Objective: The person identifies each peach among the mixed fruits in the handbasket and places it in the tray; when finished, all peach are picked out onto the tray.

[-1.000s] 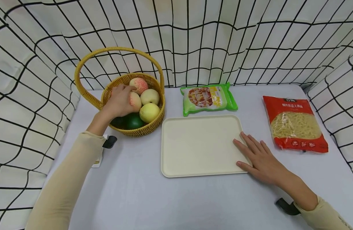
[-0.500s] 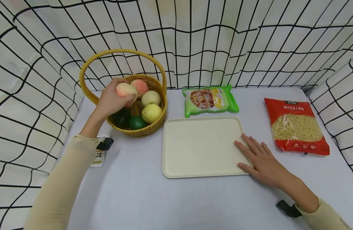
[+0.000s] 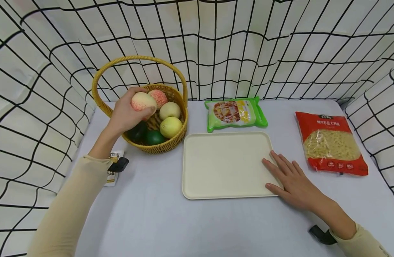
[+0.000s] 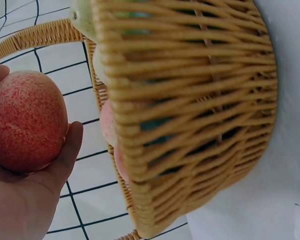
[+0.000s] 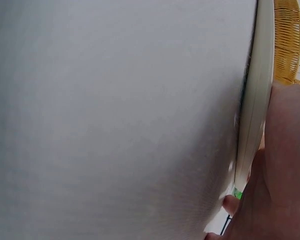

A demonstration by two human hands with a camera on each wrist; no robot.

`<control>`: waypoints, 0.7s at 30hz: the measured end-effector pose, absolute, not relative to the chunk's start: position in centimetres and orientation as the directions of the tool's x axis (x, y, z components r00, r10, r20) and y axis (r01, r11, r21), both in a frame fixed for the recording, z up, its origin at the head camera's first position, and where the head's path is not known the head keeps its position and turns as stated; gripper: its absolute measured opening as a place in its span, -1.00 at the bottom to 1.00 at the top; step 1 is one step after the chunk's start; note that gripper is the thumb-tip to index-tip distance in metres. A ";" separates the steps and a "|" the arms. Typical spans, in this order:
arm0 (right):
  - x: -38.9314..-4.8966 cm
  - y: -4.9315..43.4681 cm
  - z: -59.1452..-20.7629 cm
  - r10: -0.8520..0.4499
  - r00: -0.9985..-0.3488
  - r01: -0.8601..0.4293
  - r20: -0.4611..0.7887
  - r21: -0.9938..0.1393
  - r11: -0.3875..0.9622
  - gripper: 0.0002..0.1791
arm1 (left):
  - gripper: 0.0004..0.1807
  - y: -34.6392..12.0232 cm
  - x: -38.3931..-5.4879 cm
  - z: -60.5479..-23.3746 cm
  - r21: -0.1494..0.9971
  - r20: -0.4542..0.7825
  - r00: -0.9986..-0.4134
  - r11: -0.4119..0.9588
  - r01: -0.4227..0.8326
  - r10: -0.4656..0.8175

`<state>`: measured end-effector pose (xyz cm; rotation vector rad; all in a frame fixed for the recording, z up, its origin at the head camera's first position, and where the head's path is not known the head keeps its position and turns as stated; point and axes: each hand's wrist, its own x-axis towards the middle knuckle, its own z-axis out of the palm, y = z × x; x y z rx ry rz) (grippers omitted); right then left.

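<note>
My left hand [image 3: 124,112] grips a pink-speckled peach [image 3: 142,101] above the left side of a wicker basket [image 3: 166,145]. In the left wrist view the thumb and fingers curl round the peach [image 4: 30,120], which is apart from the basket's rim. Inside the basket lie another peach [image 3: 158,98], a pale round fruit [image 3: 169,110], a yellow fruit [image 3: 170,127], a green item [image 3: 155,137] and a dark one [image 3: 137,132] partly behind my hand. My right hand [image 3: 293,184] rests with straight, spread fingers on the right edge of a cream tray [image 3: 227,166].
Behind the tray lies a green food packet [image 3: 236,113]. A red bag of pasta [image 3: 331,142] is at the right. A small white packet [image 3: 112,176] sits partly under my left forearm. Black grid panels [image 3: 229,46] border the table, and the basket's tall handle [image 3: 137,58] arches up.
My left hand has lifted the peach up out of the other fruit, uncovering the dark item below. Over the last half second it barely moves. The right hand stays on the tray.
</note>
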<state>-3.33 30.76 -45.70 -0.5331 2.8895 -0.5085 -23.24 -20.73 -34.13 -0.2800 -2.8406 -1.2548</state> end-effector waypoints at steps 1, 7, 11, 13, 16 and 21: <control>-3.3 30.8 -45.8 -0.371 -0.924 -0.319 -0.089 -0.355 0.879 -0.06 | -0.27 -20.6 -23.1 -34.0 0.730 0.095 -0.982 0.659 0.179 0.162; -3.4 30.8 -45.8 -0.366 -0.925 -0.307 -0.106 -0.361 0.880 -0.05 | -0.29 -20.0 -22.5 -33.7 0.735 0.096 -0.976 0.647 0.203 0.197; -3.4 30.7 -45.7 -0.364 -0.924 -0.302 -0.114 -0.364 0.881 -0.05 | -0.31 -19.7 -22.4 -33.8 0.734 0.117 -0.970 0.639 0.229 0.212; -3.4 30.7 -45.6 -0.366 -0.924 -0.306 -0.110 -0.362 0.881 -0.05 | -0.32 -19.5 -22.3 -33.8 0.730 0.130 -0.968 0.640 0.239 0.214; -3.3 30.7 -45.6 -0.368 -0.924 -0.311 -0.101 -0.359 0.880 -0.06 | -0.33 -19.3 -22.1 -33.7 0.725 0.140 -0.967 0.643 0.246 0.212; -3.3 30.7 -45.7 -0.367 -0.925 -0.313 -0.095 -0.356 0.880 -0.06 | -0.33 -18.9 -21.7 -33.5 0.717 0.150 -0.965 0.648 0.257 0.217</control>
